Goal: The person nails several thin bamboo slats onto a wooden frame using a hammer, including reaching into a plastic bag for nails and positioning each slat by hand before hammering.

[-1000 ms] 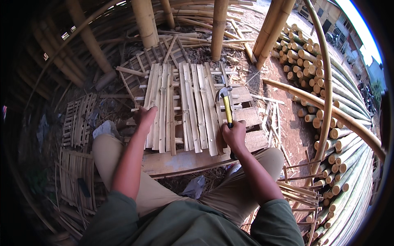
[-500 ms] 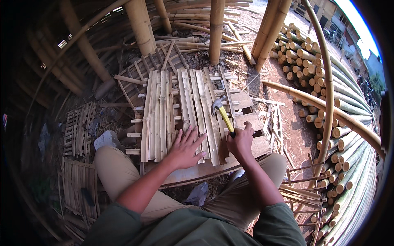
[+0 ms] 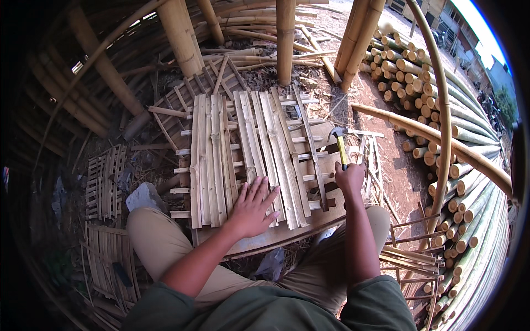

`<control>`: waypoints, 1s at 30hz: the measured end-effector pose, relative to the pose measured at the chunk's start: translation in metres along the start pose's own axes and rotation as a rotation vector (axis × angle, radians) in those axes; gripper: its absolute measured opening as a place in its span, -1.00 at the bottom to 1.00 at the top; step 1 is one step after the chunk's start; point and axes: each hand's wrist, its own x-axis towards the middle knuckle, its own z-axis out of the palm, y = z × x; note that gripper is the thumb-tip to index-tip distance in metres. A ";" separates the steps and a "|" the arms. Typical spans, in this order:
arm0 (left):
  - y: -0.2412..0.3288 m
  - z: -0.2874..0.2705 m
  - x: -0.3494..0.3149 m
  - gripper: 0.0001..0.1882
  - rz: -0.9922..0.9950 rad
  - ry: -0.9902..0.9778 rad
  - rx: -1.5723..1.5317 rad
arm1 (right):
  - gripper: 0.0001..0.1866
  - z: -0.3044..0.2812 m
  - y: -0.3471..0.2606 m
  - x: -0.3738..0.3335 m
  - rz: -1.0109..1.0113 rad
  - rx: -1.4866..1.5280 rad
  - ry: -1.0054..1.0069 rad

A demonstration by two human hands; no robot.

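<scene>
My left hand (image 3: 254, 209) lies flat with spread fingers on the near part of a bamboo slat panel (image 3: 211, 160). The panel's long split slats run away from me over thinner crosspieces, whose ends stick out at both sides. In my right hand (image 3: 350, 177) is a claw hammer (image 3: 341, 149) with a yellow and black handle, its head pointing away from me, right of the panel. A narrow loose-looking strip (image 3: 312, 149) lies over the crosspieces between the slats and the hammer. Beneath the panel is a wooden board (image 3: 243, 243).
Stacked bamboo poles (image 3: 464, 215) fill the right side. A slanting bamboo pole (image 3: 430, 144) reaches in front of them. Upright bamboo posts (image 3: 285, 44) stand beyond the panel. Small slatted frames (image 3: 105, 182) lie at left, near a clear plastic bag (image 3: 145, 197). Bundled strips (image 3: 408, 259) rest at lower right.
My right hand has carried the hammer to the right, off the slats. The narrow strip at the panel's right now sits apart from the slats, its near end shifted right. My left hand stays flat.
</scene>
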 end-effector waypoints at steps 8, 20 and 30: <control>0.004 0.003 0.000 -0.27 -0.001 0.004 -0.004 | -0.39 0.003 0.012 0.005 0.127 -0.287 -0.319; 0.006 -0.007 -0.003 -0.14 -0.067 0.023 -0.049 | -0.59 0.013 -0.025 -0.002 -0.262 0.276 -0.073; -0.014 -0.048 -0.003 -0.06 -0.355 0.180 -0.350 | -0.54 0.033 -0.036 -0.007 -0.255 0.056 -0.157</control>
